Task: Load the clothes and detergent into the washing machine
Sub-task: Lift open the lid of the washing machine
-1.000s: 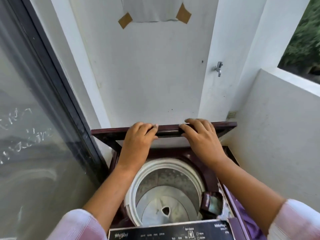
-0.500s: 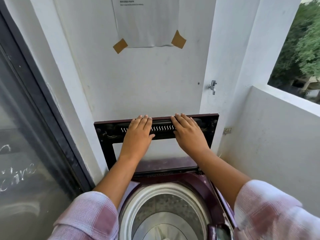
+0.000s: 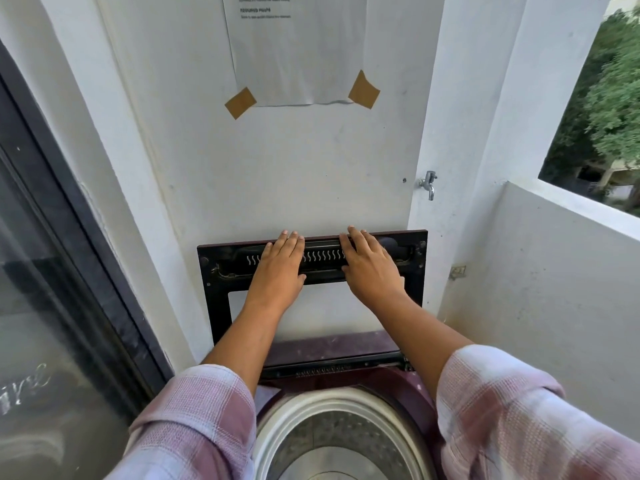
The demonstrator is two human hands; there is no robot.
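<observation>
A maroon top-loading washing machine [image 3: 408, 382] stands below me, its steel drum [image 3: 339, 434] with a white rim open to view. Its lid [image 3: 221, 306], a dark frame with a clear window, stands upright against the white wall. My left hand [image 3: 280, 268] lies flat on the lid's upper bar, fingers straight. My right hand [image 3: 370, 268] presses flat on the same bar just to the right. No clothes or detergent show in this view.
A sheet of paper [image 3: 298, 46] is taped to the wall above the lid. A metal tap [image 3: 428, 184] sticks out of the pillar at right. A dark-framed glass door [image 3: 52, 271] runs along the left; a low white parapet [image 3: 571, 271] bounds the right.
The lid has swung from half raised to upright against the wall. Both hands went from gripping its front edge to lying flat on it. My view has tilted upward.
</observation>
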